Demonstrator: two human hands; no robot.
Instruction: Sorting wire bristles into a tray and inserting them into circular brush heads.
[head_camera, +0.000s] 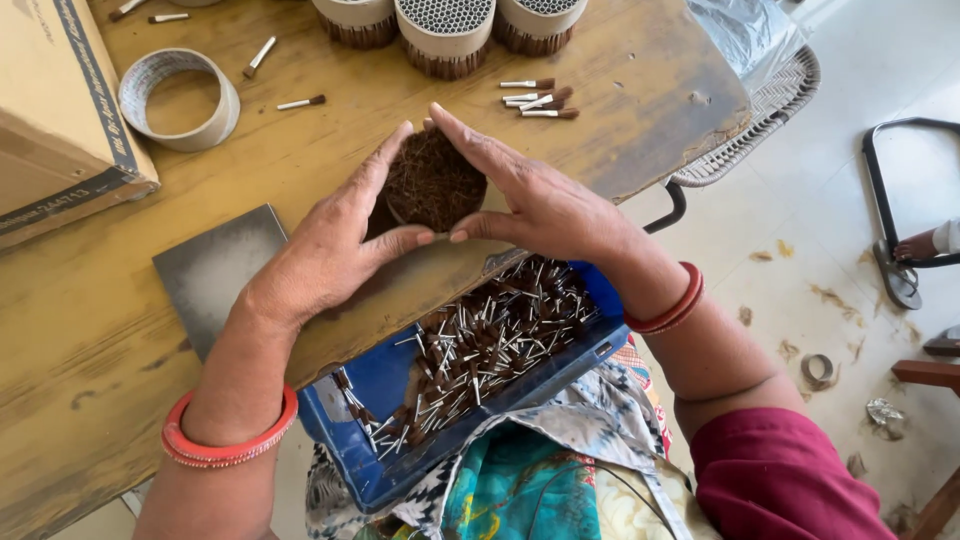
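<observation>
Both hands cup a round bundle of small brushes (434, 185) standing bristle-end up on the worn wooden table (300, 150). My left hand (335, 240) wraps its left side, thumb under the front. My right hand (535, 200) wraps the right side, fingertips meeting the left ones at the top. On my lap sits a blue tray (385, 385) holding several loose brushes with metal ferrules (480, 345).
Three finished bundles in cardboard rings (445, 35) stand at the table's far edge. A few loose brushes (535, 98) lie near them. An empty cardboard ring (180, 98) and a cardboard box (55, 110) sit at left, a grey metal plate (215, 270) beside my left wrist. A wicker chair (770, 110) stands at right.
</observation>
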